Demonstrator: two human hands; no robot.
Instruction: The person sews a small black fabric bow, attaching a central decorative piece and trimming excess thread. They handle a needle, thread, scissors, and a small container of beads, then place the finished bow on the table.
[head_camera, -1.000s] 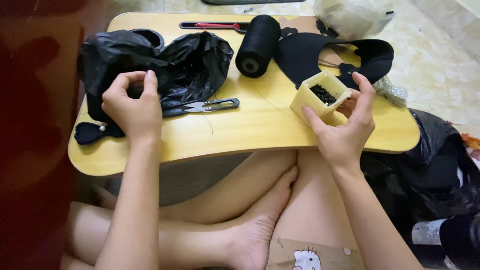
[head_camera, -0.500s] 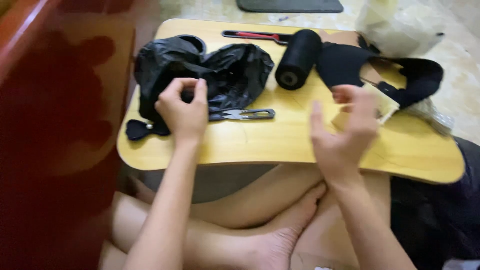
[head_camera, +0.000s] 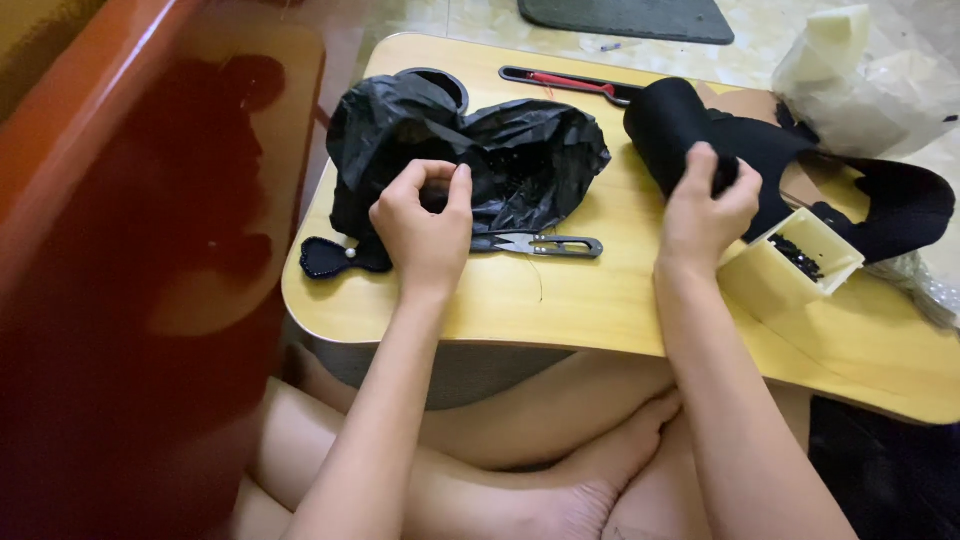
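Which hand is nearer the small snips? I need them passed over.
Left. The left hand rests right beside the snips, nearly touching the blade end. The right hand is farther off, gripping the black roll.

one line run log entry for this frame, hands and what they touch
left hand: pinching crumpled black plastic bag | right hand: gripping black fabric roll | small cream box: beside right hand, on wooden lap table

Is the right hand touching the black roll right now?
Touching. The head view shows the right hand with fingers curled over the black roll.
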